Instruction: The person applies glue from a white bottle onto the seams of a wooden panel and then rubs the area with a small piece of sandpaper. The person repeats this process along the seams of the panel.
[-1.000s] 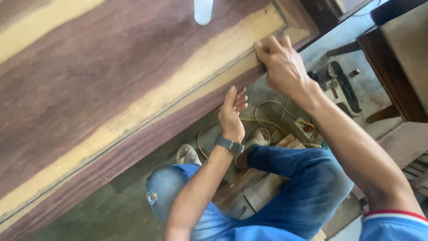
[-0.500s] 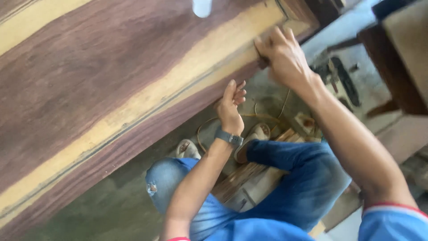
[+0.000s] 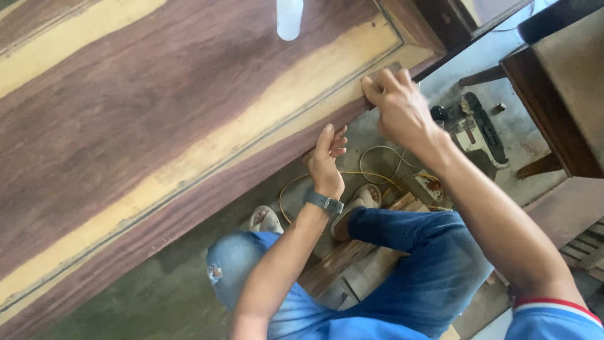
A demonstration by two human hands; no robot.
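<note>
While left hand [image 3: 327, 162] steadies, right hand [image 3: 395, 107] presses tabletop [image 3: 189, 113].

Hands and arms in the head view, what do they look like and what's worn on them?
Both forearms are bare. The left hand has a grey wristwatch with a dark band at the wrist. The right hand wears nothing on the wrist or fingers. At the right shoulder is a blue short sleeve trimmed with a red and white stripe. No gloves show on either hand.
</note>
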